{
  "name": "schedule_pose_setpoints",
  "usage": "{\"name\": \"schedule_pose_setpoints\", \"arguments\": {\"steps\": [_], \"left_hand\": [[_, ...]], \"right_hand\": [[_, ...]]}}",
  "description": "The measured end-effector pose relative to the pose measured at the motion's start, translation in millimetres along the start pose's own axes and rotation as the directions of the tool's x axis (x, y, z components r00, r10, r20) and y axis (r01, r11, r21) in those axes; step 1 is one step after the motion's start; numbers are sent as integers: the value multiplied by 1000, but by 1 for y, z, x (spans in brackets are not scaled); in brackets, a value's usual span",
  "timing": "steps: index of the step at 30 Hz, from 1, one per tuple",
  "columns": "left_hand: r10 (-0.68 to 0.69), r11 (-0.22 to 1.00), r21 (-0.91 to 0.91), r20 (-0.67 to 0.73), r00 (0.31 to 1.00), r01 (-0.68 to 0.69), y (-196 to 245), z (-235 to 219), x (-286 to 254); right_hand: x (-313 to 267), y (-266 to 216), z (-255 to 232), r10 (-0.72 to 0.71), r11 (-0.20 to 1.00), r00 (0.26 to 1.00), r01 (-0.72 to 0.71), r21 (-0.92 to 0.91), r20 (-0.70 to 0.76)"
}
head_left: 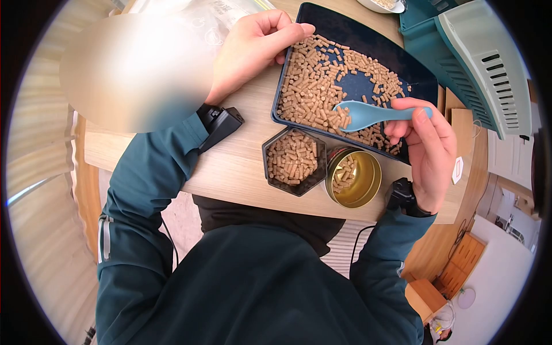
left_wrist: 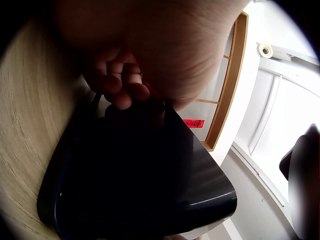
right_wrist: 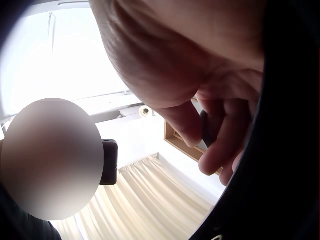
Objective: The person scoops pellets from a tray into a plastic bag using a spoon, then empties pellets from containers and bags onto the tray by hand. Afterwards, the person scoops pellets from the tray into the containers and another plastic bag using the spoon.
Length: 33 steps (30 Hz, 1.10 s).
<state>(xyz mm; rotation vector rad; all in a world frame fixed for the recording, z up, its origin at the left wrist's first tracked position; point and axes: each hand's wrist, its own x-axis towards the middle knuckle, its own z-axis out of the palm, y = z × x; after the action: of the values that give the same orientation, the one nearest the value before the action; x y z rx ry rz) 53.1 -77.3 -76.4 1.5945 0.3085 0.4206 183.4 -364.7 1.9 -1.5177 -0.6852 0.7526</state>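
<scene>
A dark navy tray (head_left: 374, 35) holds many short tan pellets (head_left: 310, 86), spread thickest toward its left side. At the tray's upper left corner my left hand (head_left: 247, 54) grips the wall, thumb over the rim. The left wrist view shows its fingers (left_wrist: 120, 85) curled against the tray's outer side (left_wrist: 125, 170). My right hand (head_left: 430, 141) holds a blue spoon (head_left: 365, 114) by its handle, and the bowl of the spoon lies among the pellets. In the right wrist view the tray's dark side hides part of that hand (right_wrist: 200, 90).
Close to the tray's near side stand a hexagonal container (head_left: 323, 158) full of pellets and a gold-coloured tin (head_left: 366, 175) with some pellets inside. A teal slotted plastic bin (head_left: 491, 63) is beyond on the right. A white bowl (head_left: 375, 7) and a clear plastic bag (head_left: 221, 20) sit at the back.
</scene>
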Motion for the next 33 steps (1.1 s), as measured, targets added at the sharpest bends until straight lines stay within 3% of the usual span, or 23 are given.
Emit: {"name": "schedule_pose_setpoints", "arguments": {"steps": [7,10,12,13,16,18,20,22,24,25,26,28,30,33], "left_hand": [[8,1000,-4,1,1000,-8,-2,0,1],[5,1000,2,5,1000,-5,-2,0,1],[10,1000,13,6,1000,-10,-1,0,1],[15,1000,24,9,1000,-15,-1,0,0],[-2,1000,17,10,1000,2,1,0,0],[-4,1000,24,8,1000,4,1,0,0],[-5,1000,30,8,1000,4,1,0,0],[8,1000,28,5,1000,-9,1,1,-1],[-2,1000,22,5,1000,2,1,0,0],[-16,1000,16,5,1000,16,1,0,-1],[-16,1000,20,6,1000,16,1,-1,-1],[1,1000,15,9,1000,-1,1,0,0],[5,1000,15,13,1000,-5,2,0,0],[1,1000,17,4,1000,-2,2,0,-1]], "right_hand": [[1,0,-6,-56,990,997,61,131,-46],[0,5,-12,-170,956,981,188,224,-98],[-1,7,-19,-402,865,915,368,341,33],[-1,7,-21,-402,865,915,367,342,34],[0,6,-24,-529,836,817,455,308,229],[-2,6,-18,-531,832,830,473,289,171],[-4,7,-15,-513,830,857,512,222,-58],[-4,8,-15,-497,840,861,509,190,-108],[-8,8,-4,-506,840,785,354,-411,-359],[-7,6,1,-515,820,772,317,-476,-373],[-6,5,2,-515,821,771,318,-474,-375],[-5,2,-1,-441,832,762,149,-535,-474],[-5,3,-15,-447,840,748,162,-518,-491],[-8,6,-38,-344,919,762,154,-362,-549]]}}
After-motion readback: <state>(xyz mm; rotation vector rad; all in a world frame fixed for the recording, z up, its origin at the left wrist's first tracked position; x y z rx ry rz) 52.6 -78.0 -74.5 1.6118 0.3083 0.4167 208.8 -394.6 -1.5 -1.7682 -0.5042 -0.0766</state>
